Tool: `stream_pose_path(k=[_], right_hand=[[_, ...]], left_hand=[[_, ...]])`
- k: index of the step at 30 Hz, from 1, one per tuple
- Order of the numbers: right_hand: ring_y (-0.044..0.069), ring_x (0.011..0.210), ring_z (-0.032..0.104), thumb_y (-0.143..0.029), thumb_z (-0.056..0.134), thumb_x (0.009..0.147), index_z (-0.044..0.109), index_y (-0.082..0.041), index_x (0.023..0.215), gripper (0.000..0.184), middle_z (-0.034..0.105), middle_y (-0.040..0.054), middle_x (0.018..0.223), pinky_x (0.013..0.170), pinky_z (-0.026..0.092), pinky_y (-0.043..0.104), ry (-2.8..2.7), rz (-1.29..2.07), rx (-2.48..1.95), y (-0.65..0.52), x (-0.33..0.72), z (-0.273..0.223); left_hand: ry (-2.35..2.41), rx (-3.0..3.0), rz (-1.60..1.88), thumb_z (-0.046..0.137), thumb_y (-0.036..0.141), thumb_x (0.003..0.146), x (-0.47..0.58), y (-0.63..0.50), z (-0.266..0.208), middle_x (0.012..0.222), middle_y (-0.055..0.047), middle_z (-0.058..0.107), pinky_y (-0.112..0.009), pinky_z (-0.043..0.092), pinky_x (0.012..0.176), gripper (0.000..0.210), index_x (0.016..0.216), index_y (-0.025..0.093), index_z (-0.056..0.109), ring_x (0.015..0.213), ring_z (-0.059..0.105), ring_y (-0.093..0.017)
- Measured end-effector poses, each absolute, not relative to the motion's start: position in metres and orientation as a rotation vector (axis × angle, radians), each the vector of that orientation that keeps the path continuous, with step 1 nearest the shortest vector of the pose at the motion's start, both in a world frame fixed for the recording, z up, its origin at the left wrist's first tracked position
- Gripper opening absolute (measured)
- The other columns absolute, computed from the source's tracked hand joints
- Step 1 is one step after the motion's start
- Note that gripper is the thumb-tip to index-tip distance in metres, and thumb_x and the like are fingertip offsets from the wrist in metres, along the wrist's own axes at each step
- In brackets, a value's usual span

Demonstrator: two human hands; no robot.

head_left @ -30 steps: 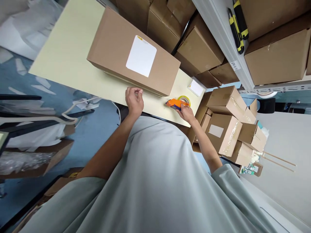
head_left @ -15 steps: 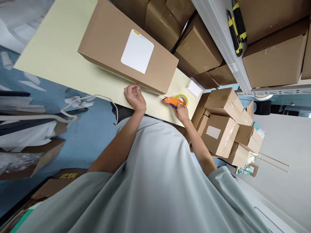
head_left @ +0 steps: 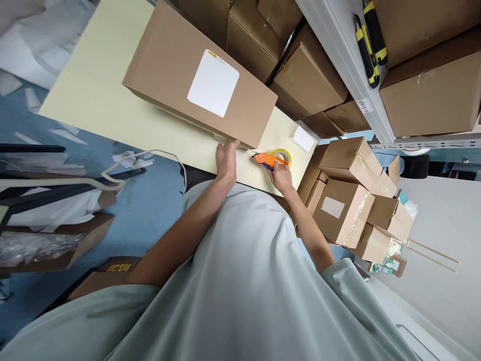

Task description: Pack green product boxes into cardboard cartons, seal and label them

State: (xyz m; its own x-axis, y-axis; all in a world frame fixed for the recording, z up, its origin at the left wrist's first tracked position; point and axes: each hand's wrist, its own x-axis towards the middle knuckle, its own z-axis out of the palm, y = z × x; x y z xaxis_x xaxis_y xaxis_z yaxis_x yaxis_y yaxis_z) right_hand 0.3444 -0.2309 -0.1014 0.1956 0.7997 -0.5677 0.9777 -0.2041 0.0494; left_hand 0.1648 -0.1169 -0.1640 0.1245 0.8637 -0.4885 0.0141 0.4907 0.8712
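A long brown cardboard box (head_left: pixel 169 65) with a white label (head_left: pixel 213 82) on top lies slantwise on the pale yellow table. At its near side, close to the right end, is my left hand (head_left: pixel 226 161). Its fingers are stretched out toward the box's lower edge, with no object seen in them; whether they press on the cardboard is hard to tell. My right hand (head_left: pixel 281 176) is wrapped round the handle of an orange tape dispenser (head_left: pixel 266 159) that carries a roll of yellow-edged tape (head_left: pixel 282 154). The dispenser's front end points left, just off the box's near right corner.
A small white box (head_left: pixel 302 138) lies at the table's right end. Brown cartons (head_left: pixel 311 75) line the back, and more cartons (head_left: pixel 343 210) are stacked to the right. Two yellow-black utility knives (head_left: pixel 370 47) rest on the shelf edge. A white cable (head_left: pixel 150 151) hangs near the table's front edge.
My left hand has moved right along the box's near side, and its curled fingers have straightened. My right hand and the tape dispenser stay nearly in place. The view has shifted slightly.
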Motion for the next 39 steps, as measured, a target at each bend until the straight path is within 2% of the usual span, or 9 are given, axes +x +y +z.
stream_pose_path(k=[4,7,11,14,17,21,26,34,39], right_hand=[[0.031,0.119,0.075,-0.043,0.047,0.122,0.057,-0.007,0.142,0.042,0.079,0.0251,0.127,0.116,0.05,0.041,1.667,-0.57,2.076,-0.233,0.343,-0.103],[0.033,0.117,0.076,-0.043,0.046,0.122,0.06,-0.007,0.138,0.041,0.08,0.0258,0.124,0.114,0.052,0.043,1.655,-0.564,2.086,-0.233,0.34,-0.1],[0.034,0.117,0.076,-0.039,0.047,0.122,0.062,-0.005,0.137,0.04,0.081,0.0265,0.122,0.114,0.052,0.043,1.722,-0.594,2.03,-0.232,0.324,-0.096],[0.034,0.115,0.077,-0.031,0.049,0.12,0.061,-0.005,0.137,0.034,0.082,0.0251,0.119,0.114,0.052,0.043,1.826,-0.655,1.954,-0.231,0.3,-0.098],[0.032,0.109,0.08,-0.03,0.053,0.118,0.062,-0.004,0.136,0.033,0.083,0.0241,0.113,0.113,0.053,0.043,1.876,-0.707,1.91,-0.233,0.275,-0.101],[0.031,0.106,0.082,-0.029,0.052,0.117,0.062,-0.001,0.138,0.036,0.083,0.026,0.113,0.11,0.055,0.042,1.886,-0.731,1.917,-0.237,0.257,-0.102],[0.032,0.112,0.082,-0.029,0.051,0.118,0.059,-0.001,0.143,0.039,0.083,0.0265,0.116,0.111,0.054,0.043,1.846,-0.713,1.969,-0.239,0.26,-0.101],[0.03,0.116,0.08,-0.03,0.051,0.119,0.058,-0.005,0.144,0.037,0.084,0.0227,0.12,0.113,0.051,0.039,1.87,-0.79,1.989,-0.249,0.27,-0.097],[0.033,0.117,0.078,-0.037,0.051,0.12,0.06,-0.003,0.142,0.042,0.082,0.0256,0.123,0.114,0.05,0.04,1.737,-0.806,2.002,-0.278,0.303,-0.085]], left_hand=[[1.201,0.419,0.999,0.09,0.048,0.094,0.2,-0.1,-0.145,0.154,-0.016,0.072,-0.043,0.048,0.131,0.05,0.129,0.02,0.067,0.151,0.064,-0.027],[1.205,0.467,1.0,0.089,0.048,0.095,0.208,-0.089,-0.141,0.152,-0.017,0.073,-0.042,0.047,0.132,0.052,0.133,0.019,0.067,0.151,0.065,-0.027],[1.254,0.751,0.931,0.081,0.052,0.099,0.179,-0.094,-0.136,0.166,-0.017,0.063,-0.042,0.044,0.135,0.075,0.161,0.023,0.051,0.155,0.062,-0.026],[1.347,1.193,0.958,0.078,0.052,0.099,0.148,-0.097,-0.118,0.188,-0.018,0.031,-0.043,0.025,0.144,0.1,0.179,0.022,0.026,0.175,0.033,-0.03],[1.347,1.665,0.944,0.067,0.047,0.106,0.145,-0.09,-0.092,0.194,-0.017,0.005,-0.053,0.007,0.148,0.099,0.184,0.017,0.013,0.18,0.001,-0.034],[0.976,2.177,0.661,0.061,0.046,0.108,0.197,-0.071,-0.076,0.192,-0.013,0.02,-0.068,0.002,0.145,0.078,0.179,0.024,0.036,0.18,0.004,-0.038],[0.755,2.413,0.39,0.054,0.048,0.112,0.244,-0.061,-0.098,0.185,-0.019,0.039,-0.07,0.01,0.144,0.059,0.163,0.017,0.06,0.177,0.023,-0.04],[0.641,2.468,0.406,0.053,0.056,0.11,0.233,-0.057,-0.114,0.177,-0.016,0.052,-0.072,0.017,0.143,0.055,0.15,0.02,0.069,0.176,0.023,-0.042],[0.62,2.45,0.385,0.051,0.054,0.111,0.232,-0.057,-0.112,0.172,-0.02,0.056,-0.07,0.017,0.144,0.054,0.143,0.016,0.072,0.177,0.02,-0.041]])
